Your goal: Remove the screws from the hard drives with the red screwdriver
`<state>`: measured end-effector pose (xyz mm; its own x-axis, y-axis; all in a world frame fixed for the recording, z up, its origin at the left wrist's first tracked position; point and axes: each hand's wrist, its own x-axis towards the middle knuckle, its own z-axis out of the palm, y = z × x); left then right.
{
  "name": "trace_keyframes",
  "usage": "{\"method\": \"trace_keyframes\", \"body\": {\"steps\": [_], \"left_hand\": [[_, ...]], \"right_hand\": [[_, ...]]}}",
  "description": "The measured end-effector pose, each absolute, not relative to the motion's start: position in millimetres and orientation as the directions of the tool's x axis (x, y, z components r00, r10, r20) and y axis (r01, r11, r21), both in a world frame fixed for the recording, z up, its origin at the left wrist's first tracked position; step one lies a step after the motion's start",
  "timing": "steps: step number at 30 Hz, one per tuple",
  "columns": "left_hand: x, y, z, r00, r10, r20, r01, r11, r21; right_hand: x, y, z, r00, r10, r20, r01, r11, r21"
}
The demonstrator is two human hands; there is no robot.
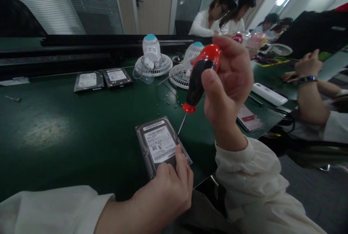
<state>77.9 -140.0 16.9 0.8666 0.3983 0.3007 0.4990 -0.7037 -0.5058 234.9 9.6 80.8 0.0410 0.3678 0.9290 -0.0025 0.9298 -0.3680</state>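
A hard drive [160, 139] with a white label lies flat on the green table in front of me. My left hand [170, 187] grips its near end, index finger stretched along the right side and the other fingers curled. Raised above the drive's right side, my right hand [231, 81] is closed around the red and black handle of a screwdriver [196, 81]. Its thin metal shaft slants down to the drive's right edge, with the tip just beyond my left index finger. Several small screws [168, 103] are scattered on the table behind the drive.
Two more hard drives [88, 81] lie at the back left. White fans [153, 61] stand beyond the screws. A phone [248, 118] and a white box-like object [269, 94] are to the right, near another person's hands [308, 65]. Other people sit further back.
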Motion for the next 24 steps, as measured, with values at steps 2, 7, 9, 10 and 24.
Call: {"method": "trace_keyframes", "body": {"steps": [2,7,9,10,24], "left_hand": [[78.0,-140.0,17.2,0.864,0.402,0.303,0.503,-0.702,-0.504],[78.6,-139.6,17.0,0.862,0.402,0.309,0.506,-0.706,-0.495],[78.6,-139.8,16.7,0.86,0.407,0.308,0.51,-0.706,-0.492],[78.6,-139.9,16.6,0.86,0.408,0.307,0.511,-0.707,-0.49],[77.5,-139.3,18.0,0.867,0.404,0.291,0.497,-0.719,-0.486]], "right_hand": [[234.9,11.8,78.0,0.025,0.417,0.909,-0.028,0.909,-0.416],[235.1,10.5,79.3,0.004,0.39,0.921,0.034,0.92,-0.39],[236.3,6.7,81.9,0.024,0.347,0.938,0.119,0.93,-0.347],[237.2,5.1,82.9,0.036,0.326,0.945,0.158,0.932,-0.327],[232.6,13.5,76.2,-0.051,0.421,0.906,-0.094,0.901,-0.424]]}}
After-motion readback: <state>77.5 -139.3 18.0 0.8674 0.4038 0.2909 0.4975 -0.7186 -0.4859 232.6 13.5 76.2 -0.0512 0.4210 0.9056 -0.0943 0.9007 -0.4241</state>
